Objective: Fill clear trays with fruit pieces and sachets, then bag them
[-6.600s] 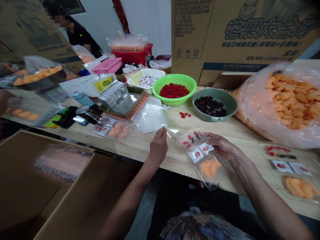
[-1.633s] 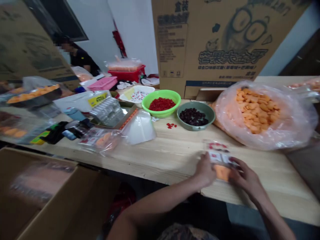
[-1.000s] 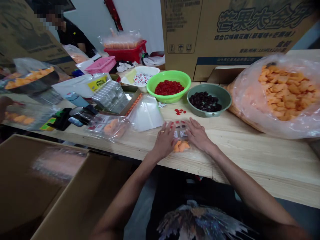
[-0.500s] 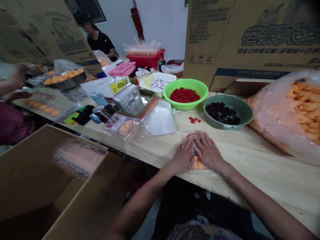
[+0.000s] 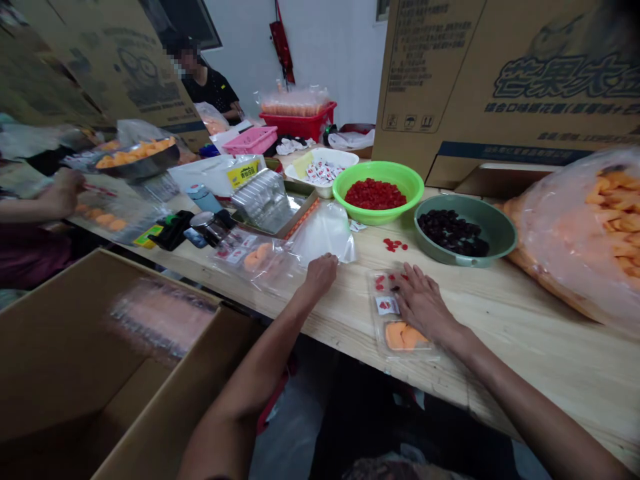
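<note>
The packet point(image 5: 380, 320) on the table point(image 5: 475, 313) is now pressed only by the right hand point(image 5: 423, 300), fingers spread; the left hand point(image 5: 323, 273) is shifted to the bags point(image 5: 325, 233), fingers curled, grip unclear. Two-handed pressing seems finished.

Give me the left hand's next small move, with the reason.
Probably pinch one of the clear bags and draw it toward the filled tray: the left hand is at the bags' near edge, while the right hand rests on the tray.
</note>
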{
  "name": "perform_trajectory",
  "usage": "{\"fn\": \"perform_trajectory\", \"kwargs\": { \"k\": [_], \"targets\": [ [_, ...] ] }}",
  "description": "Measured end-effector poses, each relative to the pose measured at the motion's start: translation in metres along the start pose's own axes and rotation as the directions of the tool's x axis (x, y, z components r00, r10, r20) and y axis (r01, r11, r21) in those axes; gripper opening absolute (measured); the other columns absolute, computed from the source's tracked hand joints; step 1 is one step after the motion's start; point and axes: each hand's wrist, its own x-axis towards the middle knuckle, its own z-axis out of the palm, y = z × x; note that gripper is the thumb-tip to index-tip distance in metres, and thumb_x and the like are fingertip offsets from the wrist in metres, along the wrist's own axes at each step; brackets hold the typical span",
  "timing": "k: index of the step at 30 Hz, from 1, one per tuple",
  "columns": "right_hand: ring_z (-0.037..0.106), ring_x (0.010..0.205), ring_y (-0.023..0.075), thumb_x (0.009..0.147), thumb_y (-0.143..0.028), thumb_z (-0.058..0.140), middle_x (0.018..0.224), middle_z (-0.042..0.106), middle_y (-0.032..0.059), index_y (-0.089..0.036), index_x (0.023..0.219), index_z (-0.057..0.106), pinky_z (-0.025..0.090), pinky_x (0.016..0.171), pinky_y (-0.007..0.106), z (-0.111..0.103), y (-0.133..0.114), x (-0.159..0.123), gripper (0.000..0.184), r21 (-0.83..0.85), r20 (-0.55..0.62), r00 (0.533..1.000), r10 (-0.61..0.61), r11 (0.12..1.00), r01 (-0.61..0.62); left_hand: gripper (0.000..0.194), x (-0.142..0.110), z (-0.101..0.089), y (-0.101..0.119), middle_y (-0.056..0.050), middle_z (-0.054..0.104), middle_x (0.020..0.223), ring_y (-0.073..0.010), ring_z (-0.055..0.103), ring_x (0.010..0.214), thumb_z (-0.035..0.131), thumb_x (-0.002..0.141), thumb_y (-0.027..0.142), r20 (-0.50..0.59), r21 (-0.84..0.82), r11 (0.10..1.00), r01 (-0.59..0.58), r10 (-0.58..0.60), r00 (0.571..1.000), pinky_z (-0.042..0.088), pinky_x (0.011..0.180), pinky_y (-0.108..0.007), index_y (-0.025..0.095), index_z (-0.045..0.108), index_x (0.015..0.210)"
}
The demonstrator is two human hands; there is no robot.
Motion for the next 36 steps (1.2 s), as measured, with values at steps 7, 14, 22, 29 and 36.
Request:
{"fn": "perform_trajectory", "kwargs": {
  "k": [7,14,22,29,36],
  "targets": [
    [0.03,0.145,0.0311,0.089,-0.013,0.045,0.159,0.031,0.0196,-0.015,0.147,0.047,0.03,0.112,0.048,-0.028,-0.047,0.07,0.059,0.094,0.048,0.987,-0.154,0.984,0.15,0.017,0.02,0.0,-0.016,-0.003,0.072,0.085,-0.016,0.064,0.079,0.07,0.084,0.033,-0.045,-0.241,0.968,0.065,-0.078,0.996,0.042,0.07,-0.025,0.017,0.072,0.084],
    [0.044,0.124,0.0357,0.091,-0.029,0.056,0.133,0.053,0.0192,-0.016,0.125,0.063,0.036,0.099,0.05,-0.026,-0.1,0.131,0.036,-0.033,0.088,0.985,-0.147,0.988,0.151,0.01,0.026,0.001,-0.023,0.001,0.071,0.072,-0.0122,0.06,0.067,0.072,0.078,0.026,-0.009,-0.384,0.921,0.067,-0.077,0.997,0.039,0.062,-0.022,0.016,0.073,0.077],
    [0.05,0.115,0.0317,0.093,-0.026,0.054,0.127,0.054,0.0168,-0.018,0.122,0.062,0.045,0.091,0.043,-0.022,-0.093,0.143,0.031,-0.015,0.168,0.979,-0.118,0.992,0.122,0.015,0.016,0.003,-0.023,-0.001,0.068,0.072,-0.0138,0.058,0.068,0.067,0.086,0.031,-0.114,-0.378,0.924,0.063,-0.114,0.987,0.036,0.064,-0.024,0.017,0.068,0.081],
    [0.051,0.117,0.0322,0.089,-0.017,0.056,0.126,0.054,0.0203,-0.01,0.122,0.059,0.044,0.095,0.042,-0.017,-0.094,0.148,0.033,-0.012,0.142,0.99,-0.008,1.0,0.009,0.02,0.006,0.008,-0.012,-0.007,0.069,0.102,-0.0219,0.06,0.104,0.058,0.09,0.017,-0.253,-0.255,0.965,-0.062,-0.005,0.968,0.043,0.091,-0.033,0.02,0.065,0.109],
    [0.061,0.108,0.0306,0.084,-0.014,0.057,0.123,0.059,0.0209,-0.009,0.128,0.052,0.047,0.084,0.035,-0.019,-0.071,0.151,0.045,0.06,0.106,0.99,0.095,0.993,-0.102,0.035,-0.004,0.002,-0.034,-0.012,0.064,0.113,-0.0217,0.058,0.112,0.041,0.089,0.001,-0.446,-0.03,0.958,-0.286,0.243,0.861,0.051,0.092,-0.035,0.018,0.07,0.099]
  ]
}}
